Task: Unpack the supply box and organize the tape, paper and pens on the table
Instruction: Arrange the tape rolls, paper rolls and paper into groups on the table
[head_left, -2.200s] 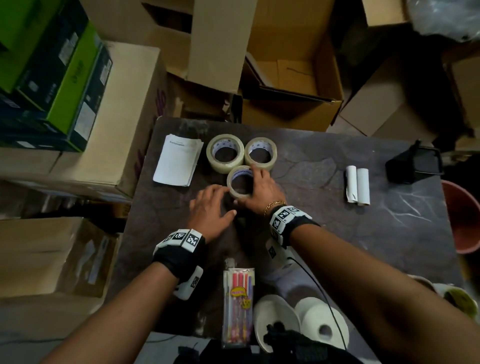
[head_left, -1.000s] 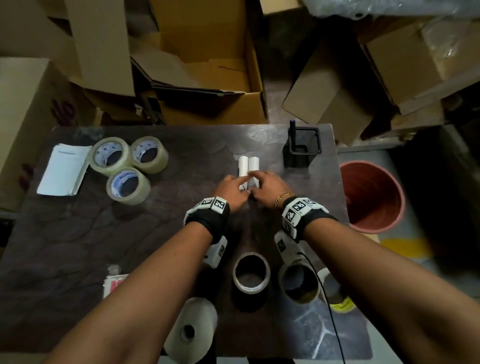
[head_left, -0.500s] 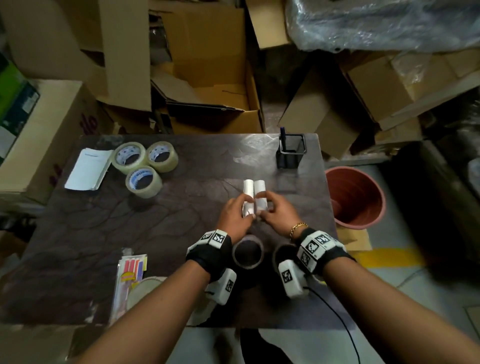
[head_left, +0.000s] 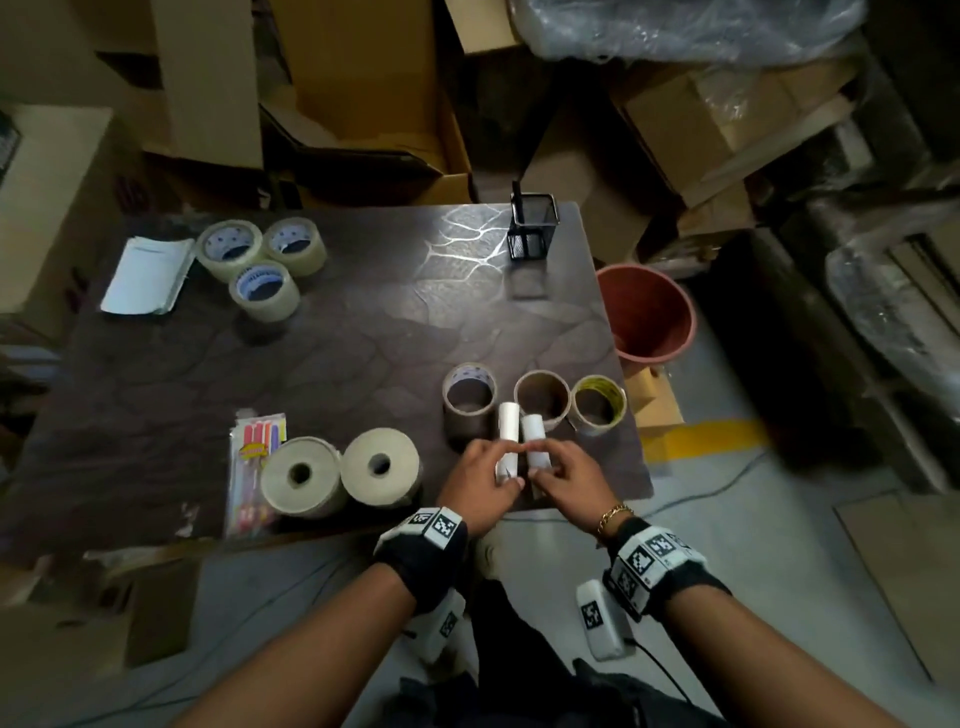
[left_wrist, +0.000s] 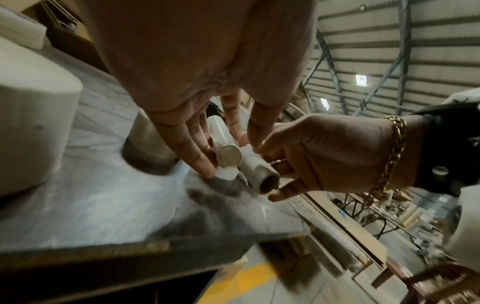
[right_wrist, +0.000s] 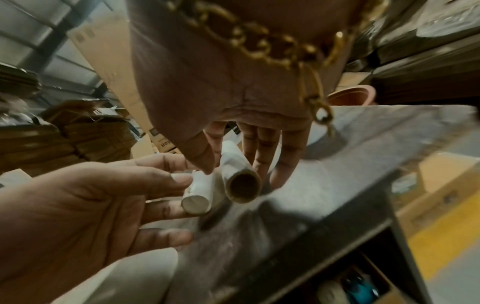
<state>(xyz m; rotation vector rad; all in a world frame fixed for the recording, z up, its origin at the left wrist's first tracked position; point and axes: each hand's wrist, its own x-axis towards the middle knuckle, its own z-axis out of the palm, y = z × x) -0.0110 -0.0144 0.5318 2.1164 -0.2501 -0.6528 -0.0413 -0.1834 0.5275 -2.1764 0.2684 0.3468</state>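
1. Right in front stands the dark table (head_left: 363, 322), with cardboard boxes (head_left: 363, 93) stacked behind it and a red bucket (head_left: 647, 312) beside its right edge.
2. Two big paper rolls (head_left: 337, 470) stand touching at the near edge, just beside a pen pack (head_left: 254, 467).
3. Three clear tape rolls (head_left: 262, 260) cluster far left, next to a paper stack (head_left: 145, 275).
4. Three more tape rolls (head_left: 540, 400) line up near the hands.
5. Left hand (head_left: 480, 483) pinches one small white roll (head_left: 508, 421); right hand (head_left: 563, 480) pinches the other small roll (head_left: 534, 436), side by side, low over the near edge.
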